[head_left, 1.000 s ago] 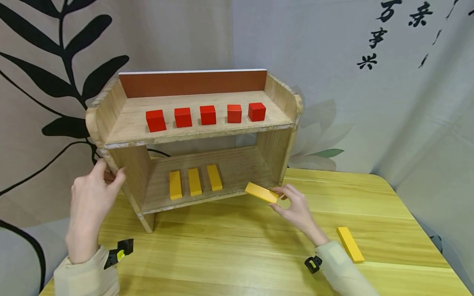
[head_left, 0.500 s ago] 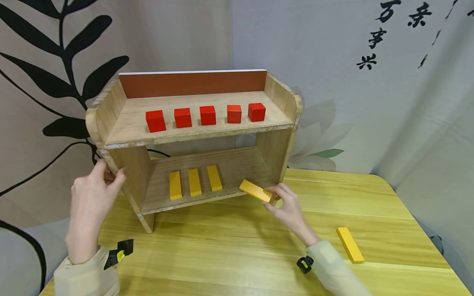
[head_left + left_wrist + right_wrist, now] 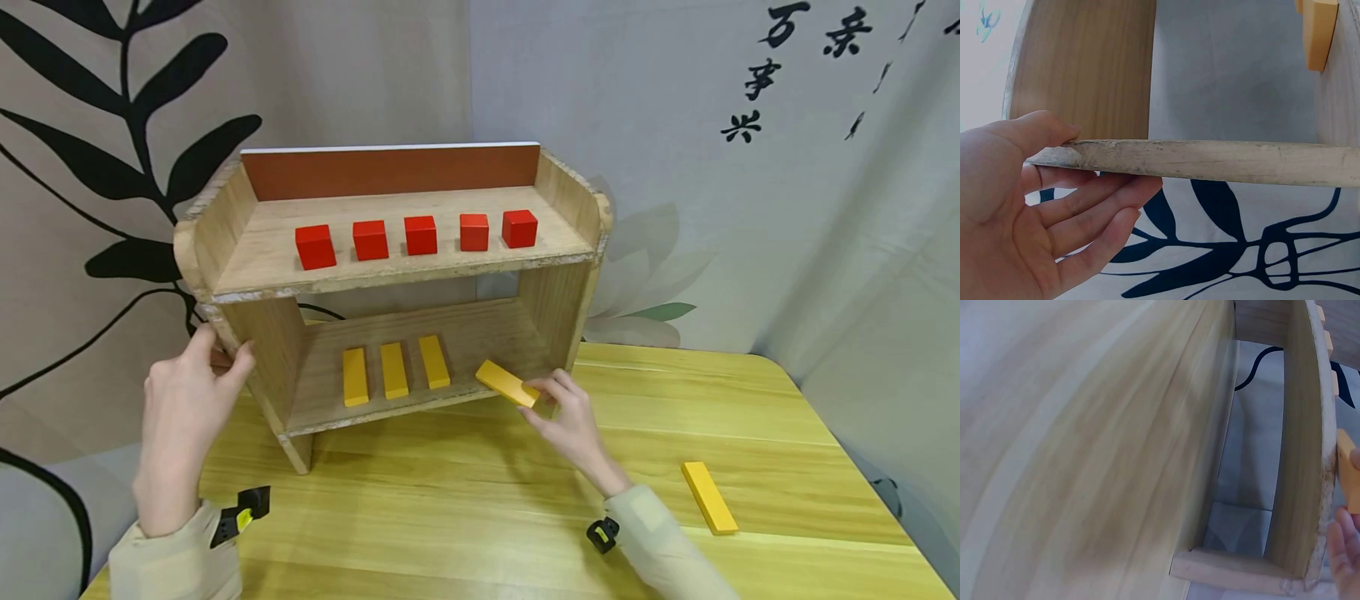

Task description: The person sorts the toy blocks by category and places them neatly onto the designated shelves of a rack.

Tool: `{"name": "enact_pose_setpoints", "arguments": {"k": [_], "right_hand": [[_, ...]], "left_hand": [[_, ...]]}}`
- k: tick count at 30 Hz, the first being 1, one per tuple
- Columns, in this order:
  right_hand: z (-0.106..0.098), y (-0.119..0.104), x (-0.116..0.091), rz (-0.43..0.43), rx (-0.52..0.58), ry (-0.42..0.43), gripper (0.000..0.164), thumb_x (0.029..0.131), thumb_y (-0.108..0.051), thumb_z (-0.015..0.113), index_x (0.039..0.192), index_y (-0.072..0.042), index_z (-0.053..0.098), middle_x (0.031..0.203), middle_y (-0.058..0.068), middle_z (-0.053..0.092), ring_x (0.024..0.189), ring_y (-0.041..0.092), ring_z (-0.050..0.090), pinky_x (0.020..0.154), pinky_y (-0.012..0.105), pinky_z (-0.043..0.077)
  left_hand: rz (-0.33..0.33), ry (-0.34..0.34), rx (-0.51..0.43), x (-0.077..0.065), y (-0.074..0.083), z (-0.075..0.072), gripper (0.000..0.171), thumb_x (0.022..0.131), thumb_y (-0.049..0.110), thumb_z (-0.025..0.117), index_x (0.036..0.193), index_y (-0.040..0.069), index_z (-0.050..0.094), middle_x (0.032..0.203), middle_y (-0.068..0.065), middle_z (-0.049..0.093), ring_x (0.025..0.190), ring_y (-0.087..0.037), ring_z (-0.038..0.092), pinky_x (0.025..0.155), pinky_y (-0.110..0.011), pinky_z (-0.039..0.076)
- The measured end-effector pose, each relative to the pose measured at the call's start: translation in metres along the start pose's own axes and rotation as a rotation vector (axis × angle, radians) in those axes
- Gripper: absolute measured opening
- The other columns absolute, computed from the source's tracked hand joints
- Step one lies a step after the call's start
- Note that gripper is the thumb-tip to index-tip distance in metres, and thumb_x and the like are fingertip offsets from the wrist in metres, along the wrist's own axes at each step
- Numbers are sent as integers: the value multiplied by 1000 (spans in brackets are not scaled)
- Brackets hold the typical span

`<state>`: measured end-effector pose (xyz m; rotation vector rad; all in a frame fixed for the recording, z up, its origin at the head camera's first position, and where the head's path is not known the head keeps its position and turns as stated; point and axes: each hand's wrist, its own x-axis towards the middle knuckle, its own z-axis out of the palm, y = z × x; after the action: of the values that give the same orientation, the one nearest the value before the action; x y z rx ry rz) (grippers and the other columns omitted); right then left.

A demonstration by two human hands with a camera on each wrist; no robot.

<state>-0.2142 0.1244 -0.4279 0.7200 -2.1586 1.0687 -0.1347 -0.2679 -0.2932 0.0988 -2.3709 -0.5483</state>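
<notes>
My right hand point(image 3: 566, 421) pinches one end of a yellow block point(image 3: 507, 383), a long flat bar, at the front edge of the lower shelf near its right end. The same yellow block point(image 3: 1349, 472) shows at the edge of the right wrist view. My left hand point(image 3: 191, 396) grips the left side panel of a wooden two-tier shelf point(image 3: 412, 412). In the left wrist view the thumb lies on one face of the panel edge point(image 3: 1210, 159) and the fingers on the other. Several yellow blocks point(image 3: 393, 370) lie in a row on the lower shelf.
Several red cubes point(image 3: 421, 235) are lined up on the upper shelf. Another yellow block point(image 3: 709, 497) lies on the wooden table point(image 3: 450, 517) at the right. Behind the shelf hangs a pale curtain point(image 3: 360, 67) printed with dark leaves.
The right hand has moved left, carrying the yellow block along the front of the lower shelf. The left hand stays on the side panel.
</notes>
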Motion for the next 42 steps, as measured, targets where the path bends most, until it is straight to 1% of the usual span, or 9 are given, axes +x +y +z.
{"name": "enact_pose_setpoints", "arguments": {"k": [4,9,14,18,21,28,32,37,42], "right_hand": [[4,-4,3,18,-8,14,29,66,-2,82,92,-4,70,78,8,55,69,20,54,62,28,49],[11,-12,6,90,-38,10,25,68,-7,82,90,-5,69,77,7,52,68,19,52,61,29,49],[18,-23,8,164,-78,-20,25,71,-14,82,91,-6,69,77,4,53,70,16,52,63,25,47],[23,-30,11,226,-127,-51,26,74,-21,80,93,-8,69,79,2,54,71,15,53,64,24,47],[28,-34,13,229,-182,-58,28,74,-27,80,92,-8,69,80,1,55,71,14,54,63,23,46],[36,-34,14,67,-326,-32,32,73,-34,80,91,-10,70,77,1,54,62,9,47,54,19,39],[35,-32,12,-52,-342,-20,33,73,-34,79,94,-10,71,79,0,56,65,10,49,54,20,40],[30,-26,8,-200,-340,-71,31,79,-28,76,103,-10,70,96,3,62,84,17,60,65,25,51],[23,-20,5,-339,-383,-146,37,81,-26,74,114,-11,67,116,7,63,100,22,64,85,35,53]], "left_hand": [[5,10,-2,0,0,0,20,90,19,57,90,-1,55,78,-25,67,59,-43,59,47,-41,38],[7,19,-2,0,-1,1,20,89,18,58,90,-2,55,79,-26,67,57,-43,58,46,-41,38],[-1,7,2,0,-1,1,20,90,19,58,91,-1,55,80,-26,67,58,-43,58,46,-39,37],[-4,6,2,0,-1,1,21,90,19,57,91,-1,55,80,-26,67,59,-44,58,48,-43,39],[-4,8,1,0,-1,1,21,90,19,57,91,-1,56,81,-26,67,60,-45,59,49,-45,40],[2,16,-2,-1,-1,1,20,89,19,58,91,-1,56,80,-26,67,61,-45,59,50,-47,40],[3,17,-3,-1,-1,1,20,89,19,58,90,-1,55,79,-26,67,59,-44,59,49,-45,39],[10,22,-4,0,-1,1,20,89,19,58,89,-1,56,79,-26,67,59,-45,58,48,-45,39],[17,25,-7,0,0,2,20,89,18,58,89,-2,56,79,-27,67,57,-44,58,46,-42,38]]}}
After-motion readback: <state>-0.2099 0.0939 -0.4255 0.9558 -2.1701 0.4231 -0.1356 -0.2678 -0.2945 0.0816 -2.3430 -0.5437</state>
